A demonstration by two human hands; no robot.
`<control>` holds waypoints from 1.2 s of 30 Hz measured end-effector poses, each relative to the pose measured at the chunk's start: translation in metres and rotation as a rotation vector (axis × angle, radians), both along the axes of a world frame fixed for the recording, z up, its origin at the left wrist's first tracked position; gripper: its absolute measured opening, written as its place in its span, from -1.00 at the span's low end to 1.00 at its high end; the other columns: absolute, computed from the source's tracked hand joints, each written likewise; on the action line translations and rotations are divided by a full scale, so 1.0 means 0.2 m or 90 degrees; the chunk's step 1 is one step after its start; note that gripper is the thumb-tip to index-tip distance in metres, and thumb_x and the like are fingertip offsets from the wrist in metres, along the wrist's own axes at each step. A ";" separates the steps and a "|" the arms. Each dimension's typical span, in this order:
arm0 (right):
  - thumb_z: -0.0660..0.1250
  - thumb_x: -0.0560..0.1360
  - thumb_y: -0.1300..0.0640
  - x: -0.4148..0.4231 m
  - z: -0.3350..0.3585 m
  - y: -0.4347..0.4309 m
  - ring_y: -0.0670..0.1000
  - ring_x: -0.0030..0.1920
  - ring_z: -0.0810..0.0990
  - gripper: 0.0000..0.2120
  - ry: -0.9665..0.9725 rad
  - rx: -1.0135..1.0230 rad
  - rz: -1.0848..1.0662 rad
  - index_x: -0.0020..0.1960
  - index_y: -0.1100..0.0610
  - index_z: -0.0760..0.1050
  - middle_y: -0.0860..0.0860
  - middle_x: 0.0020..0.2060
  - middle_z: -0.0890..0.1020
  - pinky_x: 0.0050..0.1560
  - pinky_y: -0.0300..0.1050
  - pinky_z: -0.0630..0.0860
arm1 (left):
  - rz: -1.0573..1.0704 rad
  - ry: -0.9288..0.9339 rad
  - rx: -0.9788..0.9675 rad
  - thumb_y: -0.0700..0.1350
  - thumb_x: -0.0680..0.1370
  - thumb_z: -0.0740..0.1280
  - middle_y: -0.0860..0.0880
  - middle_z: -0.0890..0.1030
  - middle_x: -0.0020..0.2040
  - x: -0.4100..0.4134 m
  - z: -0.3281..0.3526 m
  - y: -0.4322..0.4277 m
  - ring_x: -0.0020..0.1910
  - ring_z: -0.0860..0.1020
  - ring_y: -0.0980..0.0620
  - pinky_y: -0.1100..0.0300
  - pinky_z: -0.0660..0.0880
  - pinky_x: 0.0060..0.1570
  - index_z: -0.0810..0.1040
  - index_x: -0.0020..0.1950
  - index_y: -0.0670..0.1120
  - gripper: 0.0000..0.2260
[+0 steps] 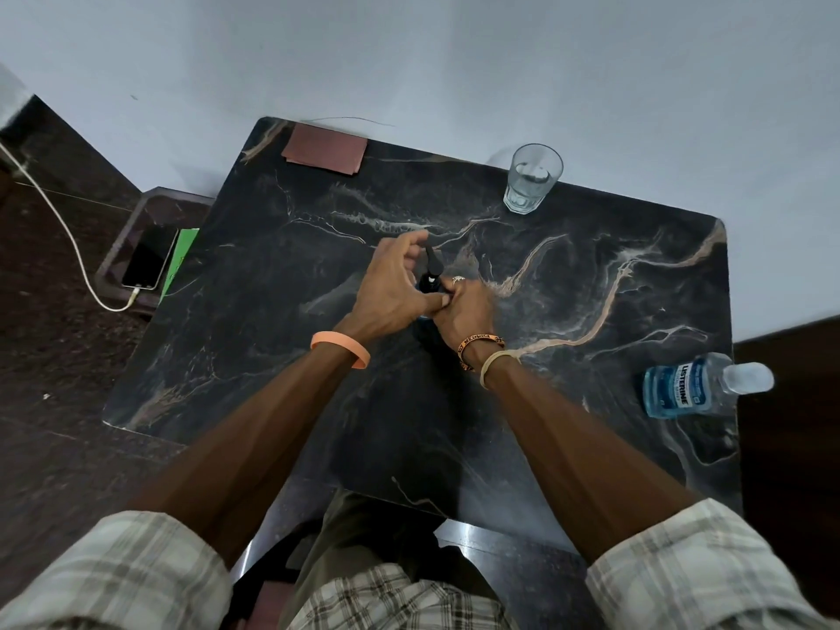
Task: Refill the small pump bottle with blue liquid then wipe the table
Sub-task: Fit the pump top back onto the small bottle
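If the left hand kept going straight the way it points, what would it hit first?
The left hand would meet the small pump bottle's pump head first, just beyond its curled fingers; whether they already touch is unclear.

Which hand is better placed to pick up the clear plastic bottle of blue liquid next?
Right, probably. The clear plastic bottle of blue liquid sits at the dark marble table's right edge, on the right hand's side. The left hand would have to cross the small black pump bottle both hands hold.
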State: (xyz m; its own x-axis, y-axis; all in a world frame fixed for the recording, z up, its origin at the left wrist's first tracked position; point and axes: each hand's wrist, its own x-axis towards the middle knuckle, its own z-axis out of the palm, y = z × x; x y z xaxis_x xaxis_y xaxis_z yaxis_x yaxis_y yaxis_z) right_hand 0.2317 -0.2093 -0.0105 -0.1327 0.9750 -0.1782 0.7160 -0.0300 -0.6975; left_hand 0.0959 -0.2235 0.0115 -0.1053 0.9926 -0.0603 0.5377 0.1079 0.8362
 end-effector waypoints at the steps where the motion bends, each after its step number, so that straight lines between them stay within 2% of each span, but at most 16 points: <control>1: 0.51 0.31 0.16 0.00 0.00 0.00 -0.09 -0.44 0.45 -0.72 0.000 0.003 -0.003 -0.40 -0.02 0.42 -0.09 -0.49 0.50 -0.45 -0.24 0.29 | 0.009 0.007 0.006 0.02 0.26 0.64 0.09 0.53 0.08 0.01 0.01 0.00 0.00 0.53 0.18 0.35 0.51 -0.02 0.40 0.42 0.02 -0.22; 3: 0.54 0.29 0.14 0.00 0.00 0.00 -0.19 -0.49 0.36 -0.62 0.010 0.007 -0.014 -0.47 -0.02 0.33 -0.16 -0.54 0.41 -0.50 -0.29 0.21 | 0.011 0.020 0.012 0.01 0.30 0.63 0.14 0.59 -0.04 0.01 0.02 0.00 -0.08 0.57 0.19 0.23 0.58 0.01 0.45 0.39 0.00 -0.30; 6: 0.54 0.30 0.15 0.00 0.01 0.00 -0.25 -0.48 0.36 -0.70 0.009 0.014 -0.008 -0.41 -0.02 0.42 -0.17 -0.51 0.46 -0.51 -0.43 0.18 | -0.021 -0.022 -0.018 -0.07 0.31 0.61 0.02 0.63 0.14 0.01 0.02 0.00 0.11 0.60 0.07 0.09 0.56 0.19 0.43 0.41 -0.01 -0.30; 8: 0.52 0.31 0.17 0.00 0.00 0.00 -0.25 -0.49 0.34 -0.69 -0.006 0.033 0.000 -0.42 -0.04 0.41 -0.16 -0.51 0.48 -0.55 -0.43 0.18 | -0.016 -0.010 -0.018 -0.05 0.30 0.61 0.01 0.58 0.20 0.02 0.02 0.00 0.13 0.56 0.09 0.18 0.54 0.14 0.44 0.41 0.00 -0.29; 11: 0.54 0.28 0.18 0.00 0.00 0.00 -0.26 -0.50 0.33 -0.57 0.011 0.035 -0.007 -0.49 -0.08 0.31 -0.20 -0.55 0.39 -0.54 -0.45 0.25 | 0.005 0.065 0.007 -0.01 0.32 0.62 0.08 0.60 0.06 0.02 0.03 0.00 -0.07 0.54 0.19 0.31 0.52 -0.07 0.53 0.31 0.02 -0.41; 14: 0.56 0.29 0.15 0.01 0.01 0.00 -0.29 -0.43 0.41 -0.83 0.027 0.008 0.000 -0.29 -0.04 0.59 -0.20 -0.47 0.51 -0.47 -0.49 0.27 | -0.012 0.030 -0.029 -0.12 0.31 0.60 0.05 0.62 0.10 0.01 0.04 0.02 0.02 0.59 0.10 0.18 0.58 0.05 0.53 0.34 0.00 -0.39; 16: 0.55 0.31 0.12 0.01 0.01 0.00 -0.27 -0.45 0.40 -0.89 0.013 0.022 0.007 -0.23 -0.02 0.63 -0.19 -0.48 0.50 -0.44 -0.41 0.25 | -0.025 0.030 -0.026 -0.08 0.30 0.61 0.02 0.56 0.18 0.02 0.04 0.02 0.09 0.55 0.11 0.24 0.52 0.09 0.50 0.36 0.01 -0.35; 18: 0.54 0.31 0.10 0.00 0.01 0.00 -0.25 -0.48 0.37 -0.89 -0.006 0.031 0.009 -0.28 0.00 0.61 -0.20 -0.52 0.43 -0.45 -0.35 0.24 | -0.028 0.066 -0.002 -0.02 0.31 0.62 0.03 0.56 0.14 0.02 0.04 0.02 -0.03 0.52 0.21 0.30 0.51 0.01 0.52 0.33 0.02 -0.39; 21: 0.59 0.28 0.07 0.00 0.01 0.00 -0.24 -0.48 0.37 -0.71 -0.005 0.003 -0.025 -0.42 -0.01 0.47 -0.21 -0.54 0.40 -0.50 -0.36 0.22 | -0.019 0.059 -0.011 -0.10 0.33 0.60 0.08 0.64 0.07 0.02 0.05 0.02 -0.11 0.56 0.23 0.18 0.59 0.02 0.58 0.28 -0.01 -0.47; 23: 0.60 0.27 0.07 0.00 0.01 0.00 -0.25 -0.49 0.36 -0.58 -0.010 0.006 -0.027 -0.47 -0.09 0.34 -0.20 -0.55 0.39 -0.51 -0.38 0.19 | -0.034 0.040 -0.021 -0.13 0.31 0.61 0.03 0.63 0.12 0.02 0.06 0.03 0.04 0.60 0.15 0.10 0.58 0.13 0.55 0.32 -0.03 -0.41; 25: 0.59 0.28 0.08 -0.01 0.02 0.00 -0.24 -0.50 0.33 -0.55 -0.024 0.020 -0.024 -0.48 -0.11 0.31 -0.20 -0.57 0.36 -0.53 -0.41 0.15 | -0.043 0.061 -0.012 -0.07 0.31 0.61 -0.01 0.56 0.18 0.02 0.06 0.03 0.16 0.55 0.07 0.11 0.55 0.16 0.54 0.34 -0.01 -0.39; 26: 0.59 0.28 0.10 -0.01 0.01 0.00 -0.24 -0.50 0.32 -0.55 -0.018 0.028 -0.026 -0.48 -0.12 0.32 -0.21 -0.57 0.35 -0.56 -0.40 0.19 | -0.041 0.086 -0.002 -0.04 0.32 0.61 -0.03 0.55 0.17 0.03 0.06 0.02 0.13 0.55 0.06 0.12 0.55 0.13 0.55 0.32 -0.01 -0.42; 28: 0.58 0.29 0.14 0.00 0.00 0.00 -0.18 -0.48 0.40 -0.69 0.000 0.029 -0.022 -0.43 -0.08 0.47 -0.17 -0.53 0.45 -0.46 -0.43 0.28 | -0.038 0.103 0.013 -0.07 0.33 0.61 -0.02 0.63 0.13 0.02 0.06 0.02 0.04 0.60 0.07 0.09 0.59 0.09 0.59 0.26 -0.04 -0.47; 30: 0.56 0.31 0.15 0.00 0.01 0.00 -0.05 -0.36 0.55 -0.89 0.015 0.017 -0.012 -0.19 0.03 0.67 -0.03 -0.39 0.63 -0.32 -0.28 0.42 | -0.045 0.048 -0.003 -0.15 0.30 0.61 0.00 0.66 0.11 0.02 0.06 0.02 0.05 0.63 0.10 0.07 0.59 0.14 0.59 0.29 -0.05 -0.43; 32: 0.56 0.32 0.12 0.00 0.02 0.00 -0.06 -0.33 0.56 -0.78 0.003 0.018 -0.003 -0.03 0.06 0.70 0.00 -0.32 0.67 -0.34 -0.34 0.40 | -0.058 0.042 -0.005 -0.15 0.29 0.62 0.00 0.61 0.13 0.02 0.06 0.02 0.13 0.58 0.09 0.12 0.55 0.17 0.56 0.33 -0.03 -0.38; 36: 0.57 0.32 0.10 0.00 0.02 0.00 -0.16 -0.41 0.46 -0.87 0.005 -0.005 -0.010 -0.18 0.07 0.66 -0.07 -0.42 0.57 -0.47 -0.45 0.24 | -0.056 0.137 0.028 -0.10 0.33 0.61 0.04 0.58 0.05 0.01 0.05 0.01 0.05 0.55 0.07 0.37 0.41 0.01 0.59 0.28 -0.03 -0.47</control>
